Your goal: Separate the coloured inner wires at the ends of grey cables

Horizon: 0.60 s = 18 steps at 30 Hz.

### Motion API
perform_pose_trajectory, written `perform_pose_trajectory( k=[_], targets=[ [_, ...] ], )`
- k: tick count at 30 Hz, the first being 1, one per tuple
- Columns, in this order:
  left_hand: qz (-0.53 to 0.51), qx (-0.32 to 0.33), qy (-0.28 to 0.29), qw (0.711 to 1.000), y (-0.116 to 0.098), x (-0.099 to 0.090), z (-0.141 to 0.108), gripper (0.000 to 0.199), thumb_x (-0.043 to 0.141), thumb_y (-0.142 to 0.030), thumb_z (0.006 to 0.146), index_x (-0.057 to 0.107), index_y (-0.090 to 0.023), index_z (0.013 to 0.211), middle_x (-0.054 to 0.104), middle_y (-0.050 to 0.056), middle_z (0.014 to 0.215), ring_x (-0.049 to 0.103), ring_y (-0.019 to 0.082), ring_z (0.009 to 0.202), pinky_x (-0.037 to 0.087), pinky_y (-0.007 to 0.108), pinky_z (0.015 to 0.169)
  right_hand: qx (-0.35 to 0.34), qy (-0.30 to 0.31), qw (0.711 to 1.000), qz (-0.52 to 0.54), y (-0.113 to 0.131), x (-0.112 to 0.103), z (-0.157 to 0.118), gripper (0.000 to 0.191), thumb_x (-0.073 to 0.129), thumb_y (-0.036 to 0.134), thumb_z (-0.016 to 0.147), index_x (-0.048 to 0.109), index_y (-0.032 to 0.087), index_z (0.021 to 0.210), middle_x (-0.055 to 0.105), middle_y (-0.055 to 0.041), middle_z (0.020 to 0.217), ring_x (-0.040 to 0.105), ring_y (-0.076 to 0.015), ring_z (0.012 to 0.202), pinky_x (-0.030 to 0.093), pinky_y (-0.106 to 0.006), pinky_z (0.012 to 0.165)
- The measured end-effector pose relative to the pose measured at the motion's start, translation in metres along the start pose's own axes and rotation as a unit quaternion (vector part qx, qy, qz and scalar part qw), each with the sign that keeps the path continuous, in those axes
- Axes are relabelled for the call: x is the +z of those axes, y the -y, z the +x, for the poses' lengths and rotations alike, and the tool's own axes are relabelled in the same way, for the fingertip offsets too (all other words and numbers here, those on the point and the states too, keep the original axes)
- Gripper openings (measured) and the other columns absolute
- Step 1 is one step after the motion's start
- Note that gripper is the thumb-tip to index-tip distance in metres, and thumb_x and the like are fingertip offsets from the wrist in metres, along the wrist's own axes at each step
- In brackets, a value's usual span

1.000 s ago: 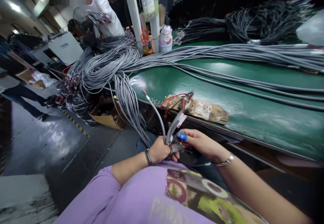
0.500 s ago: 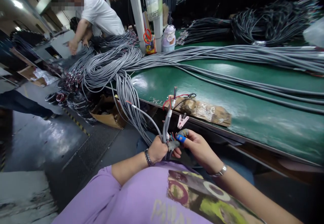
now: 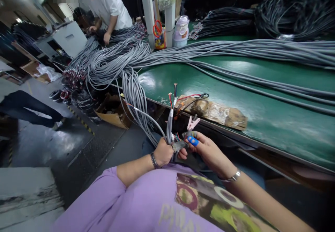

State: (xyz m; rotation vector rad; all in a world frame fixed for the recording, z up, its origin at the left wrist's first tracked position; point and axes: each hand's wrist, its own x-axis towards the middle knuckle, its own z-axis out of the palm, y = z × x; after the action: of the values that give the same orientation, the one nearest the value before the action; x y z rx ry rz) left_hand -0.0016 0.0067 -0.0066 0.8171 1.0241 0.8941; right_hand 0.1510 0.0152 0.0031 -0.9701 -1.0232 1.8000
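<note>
My left hand [image 3: 165, 151] is closed around several grey cables [image 3: 169, 125], whose stripped ends stand up above the fist with thin coloured wires [image 3: 170, 100] fanning out. A grey covering wraps its thumb. Close by on the right, my right hand [image 3: 205, 148] has its wrapped fingertips pinched together, one in a blue cover, beside the short coloured wires [image 3: 177, 136] of a cable end. Whatever sits between those fingertips is too small to make out. Just above this hand, a pink clothes peg [image 3: 193, 123] is at the table edge.
Long grey cables [image 3: 235, 48] lie across the green table [image 3: 274, 127], and a coiled bundle [image 3: 110, 64] hangs over its left end. A taped cardboard strip [image 3: 222, 115] rests along the front edge. Behind stand a post [image 3: 148, 12], orange scissors [image 3: 157, 28] and a lilac bottle [image 3: 181, 31]. A co-worker [image 3: 112, 8] leans over cables.
My right hand has shifted slightly right, away from the left fist. The cable tops in my left hand have tilted left, their wires spread more visibly. The co-worker's hands have moved right onto the cables.
</note>
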Motion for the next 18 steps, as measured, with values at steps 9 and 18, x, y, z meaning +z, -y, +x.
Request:
perform_pose_trajectory(
  k=[9, 18],
  targets=[
    [0.017, 0.013, -0.023, 0.999, 0.006, -0.003, 0.003, 0.046, 0.073, -0.056, 0.063, 0.06, -0.011, 0.066, 0.064, 0.005, 0.055, 0.059, 0.013, 0.045, 0.047, 0.023, 0.046, -0.018, -0.053, 0.998, -0.033, 0.01, 0.01, -0.001, 0.032, 0.08, 0.046, 0.062, 0.061, 0.021, 0.061, 0.055, 0.0009, 0.054, 0.042, -0.0113, 0.049, 0.037, -0.029, 0.051],
    [-0.063, 0.017, -0.063, 0.996, -0.009, 0.008, 0.0, 0.046, 0.078, -0.052, 0.057, 0.062, -0.009, 0.065, 0.061, 0.004, 0.051, 0.056, 0.012, 0.039, 0.044, 0.021, 0.039, 0.0, -0.121, 0.989, 0.09, -0.008, -0.011, 0.011, 0.024, 0.079, 0.036, 0.064, 0.062, 0.02, 0.063, 0.052, 0.0031, 0.056, 0.045, -0.0104, 0.052, 0.042, -0.025, 0.054]
  ],
)
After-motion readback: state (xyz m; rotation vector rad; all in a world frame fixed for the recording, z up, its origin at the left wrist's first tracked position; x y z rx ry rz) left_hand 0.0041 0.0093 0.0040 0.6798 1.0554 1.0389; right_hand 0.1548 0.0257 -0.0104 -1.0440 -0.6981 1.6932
